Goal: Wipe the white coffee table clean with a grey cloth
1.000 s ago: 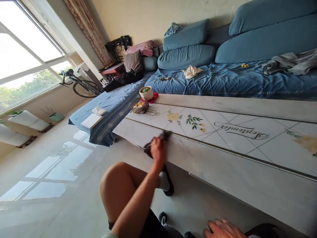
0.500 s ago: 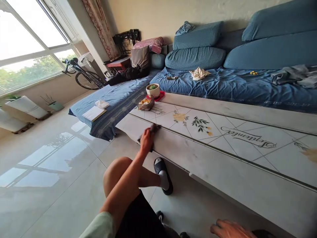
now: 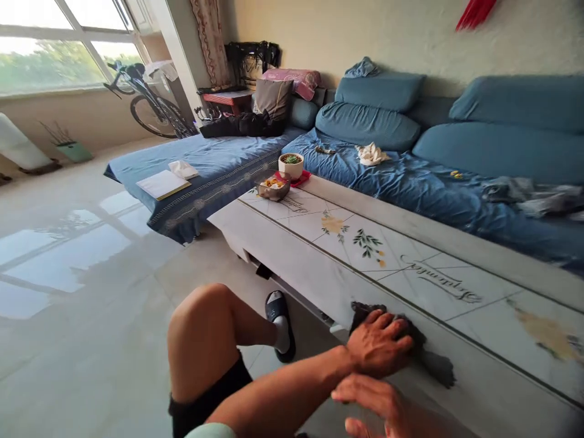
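Observation:
A long white low table (image 3: 292,255) with printed flowers and script runs across the view. My left hand (image 3: 379,344) presses down on a dark cloth (image 3: 433,362) near the table's front edge, its fingers curled over the cloth. Just below it, my right hand (image 3: 381,406) hovers at the table's front edge with its fingers stretched out and nothing in it. My bent knee (image 3: 205,328) and a foot in a black slipper (image 3: 278,316) are on the floor beside the table.
At the table's far end stand a small potted plant (image 3: 291,164) on a red mat and a bowl of snacks (image 3: 274,187). A blue sofa (image 3: 410,176) with cushions runs behind the table. A notebook (image 3: 162,184) lies on the chaise. A bicycle (image 3: 146,103) leans by the window.
My left hand has slid the cloth from the table's far left part toward its near right part. My right hand has risen close beneath it. The view has swung right.

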The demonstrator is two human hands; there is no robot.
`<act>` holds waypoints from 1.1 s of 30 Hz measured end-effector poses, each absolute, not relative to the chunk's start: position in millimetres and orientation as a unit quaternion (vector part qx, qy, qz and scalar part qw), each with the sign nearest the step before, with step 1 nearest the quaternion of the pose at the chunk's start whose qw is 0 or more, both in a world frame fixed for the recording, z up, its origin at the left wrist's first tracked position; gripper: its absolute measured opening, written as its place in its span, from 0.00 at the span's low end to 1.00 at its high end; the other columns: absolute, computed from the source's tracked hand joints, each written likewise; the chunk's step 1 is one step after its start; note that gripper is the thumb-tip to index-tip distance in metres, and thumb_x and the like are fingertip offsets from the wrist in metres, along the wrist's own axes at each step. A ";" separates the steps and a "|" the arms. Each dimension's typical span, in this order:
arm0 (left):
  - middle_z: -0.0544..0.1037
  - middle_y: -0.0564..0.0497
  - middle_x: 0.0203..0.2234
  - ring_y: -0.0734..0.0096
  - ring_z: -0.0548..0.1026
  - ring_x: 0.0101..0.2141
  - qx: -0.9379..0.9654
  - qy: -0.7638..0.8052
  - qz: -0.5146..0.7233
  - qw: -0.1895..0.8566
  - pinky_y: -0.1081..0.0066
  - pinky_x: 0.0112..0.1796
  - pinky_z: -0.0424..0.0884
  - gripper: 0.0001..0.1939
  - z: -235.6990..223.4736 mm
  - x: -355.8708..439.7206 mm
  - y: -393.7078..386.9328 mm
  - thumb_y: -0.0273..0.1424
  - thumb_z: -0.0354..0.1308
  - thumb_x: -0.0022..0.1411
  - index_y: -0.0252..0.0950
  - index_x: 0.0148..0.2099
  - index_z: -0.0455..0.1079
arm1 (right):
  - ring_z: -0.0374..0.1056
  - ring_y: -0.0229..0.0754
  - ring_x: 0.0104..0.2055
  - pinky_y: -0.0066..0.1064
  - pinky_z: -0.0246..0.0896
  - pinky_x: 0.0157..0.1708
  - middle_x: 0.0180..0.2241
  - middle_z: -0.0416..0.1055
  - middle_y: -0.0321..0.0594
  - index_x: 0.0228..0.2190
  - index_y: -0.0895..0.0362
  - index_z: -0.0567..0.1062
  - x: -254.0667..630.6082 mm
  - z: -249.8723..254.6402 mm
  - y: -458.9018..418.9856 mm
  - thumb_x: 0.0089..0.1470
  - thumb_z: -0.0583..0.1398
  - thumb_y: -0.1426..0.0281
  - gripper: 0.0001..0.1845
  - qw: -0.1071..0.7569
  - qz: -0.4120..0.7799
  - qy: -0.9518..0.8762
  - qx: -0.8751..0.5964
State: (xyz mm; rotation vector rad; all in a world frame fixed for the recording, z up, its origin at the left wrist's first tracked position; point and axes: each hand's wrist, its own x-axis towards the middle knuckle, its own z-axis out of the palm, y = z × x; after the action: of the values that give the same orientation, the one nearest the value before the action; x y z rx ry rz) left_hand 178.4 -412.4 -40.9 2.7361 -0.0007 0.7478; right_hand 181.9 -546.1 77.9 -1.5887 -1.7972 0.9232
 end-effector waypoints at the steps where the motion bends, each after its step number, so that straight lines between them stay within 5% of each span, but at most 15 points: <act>1: 0.79 0.44 0.65 0.53 0.79 0.61 0.957 -0.012 0.250 0.149 0.48 0.67 0.75 0.10 -34.2 175.7 -395.1 0.41 0.64 0.77 0.48 0.55 0.83 | 0.82 0.57 0.58 0.43 0.82 0.60 0.53 0.86 0.41 0.56 0.37 0.89 188.0 88.1 -537.7 0.71 0.65 0.45 0.21 0.292 0.343 -0.644 -0.618; 4: 0.77 0.43 0.68 0.52 0.76 0.64 0.961 0.089 0.212 0.155 0.46 0.70 0.70 0.13 -8.6 157.9 -300.4 0.33 0.61 0.78 0.46 0.60 0.82 | 0.82 0.57 0.58 0.44 0.84 0.58 0.58 0.83 0.40 0.58 0.34 0.87 211.9 104.6 -533.8 0.72 0.61 0.40 0.25 0.301 0.326 -0.561 -0.699; 10: 0.69 0.35 0.72 0.41 0.65 0.72 0.866 0.427 0.202 0.165 0.39 0.74 0.59 0.19 38.5 164.8 -158.1 0.29 0.54 0.78 0.39 0.64 0.80 | 0.80 0.52 0.60 0.40 0.81 0.60 0.61 0.81 0.47 0.56 0.49 0.87 255.5 86.8 -566.3 0.76 0.57 0.41 0.31 0.303 0.244 -0.473 -0.791; 14: 0.67 0.38 0.75 0.43 0.63 0.73 0.925 0.255 0.170 0.223 0.41 0.76 0.55 0.21 18.0 227.0 -252.0 0.35 0.57 0.78 0.41 0.67 0.80 | 0.80 0.57 0.59 0.52 0.79 0.62 0.58 0.82 0.52 0.58 0.52 0.83 274.0 70.5 -534.1 0.73 0.56 0.38 0.35 0.402 0.087 -0.404 -0.817; 17: 0.65 0.33 0.77 0.41 0.59 0.77 0.933 0.071 0.152 0.318 0.38 0.78 0.50 0.29 -2.1 265.9 -341.2 0.38 0.56 0.78 0.36 0.76 0.70 | 0.74 0.60 0.66 0.57 0.70 0.70 0.63 0.78 0.60 0.60 0.57 0.80 288.7 51.0 -492.5 0.72 0.52 0.36 0.42 0.448 -0.069 -0.365 -0.814; 22: 0.76 0.33 0.70 0.53 0.75 0.69 0.850 -0.010 0.133 0.509 0.47 0.72 0.68 0.34 -10.0 263.2 -293.0 0.30 0.49 0.79 0.34 0.82 0.55 | 0.60 0.62 0.78 0.62 0.54 0.78 0.72 0.67 0.66 0.69 0.65 0.74 303.2 3.8 -446.9 0.77 0.43 0.41 0.47 0.397 -0.074 -0.263 -0.876; 27: 0.66 0.32 0.77 0.48 0.66 0.76 0.916 0.251 0.141 0.281 0.46 0.75 0.62 0.36 9.1 203.8 -131.9 0.32 0.50 0.76 0.31 0.82 0.58 | 0.46 0.77 0.81 0.77 0.37 0.78 0.76 0.57 0.70 0.65 0.69 0.77 287.8 -9.9 -384.7 0.70 0.66 0.50 0.38 0.298 -0.054 -0.307 -0.902; 33: 0.53 0.34 0.84 0.44 0.53 0.81 0.931 0.307 0.092 0.176 0.43 0.79 0.50 0.43 12.9 185.0 -73.0 0.45 0.51 0.77 0.31 0.86 0.50 | 0.45 0.56 0.84 0.52 0.48 0.83 0.83 0.44 0.53 0.75 0.64 0.67 251.4 1.1 -392.6 0.73 0.59 0.61 0.37 0.304 0.021 -0.514 -0.802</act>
State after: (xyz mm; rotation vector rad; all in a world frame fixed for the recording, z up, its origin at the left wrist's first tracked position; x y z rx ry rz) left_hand 185.0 -73.0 12.9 2.6350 0.8696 0.2608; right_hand 251.4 -392.6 1.1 -2.1256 -1.3606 0.0550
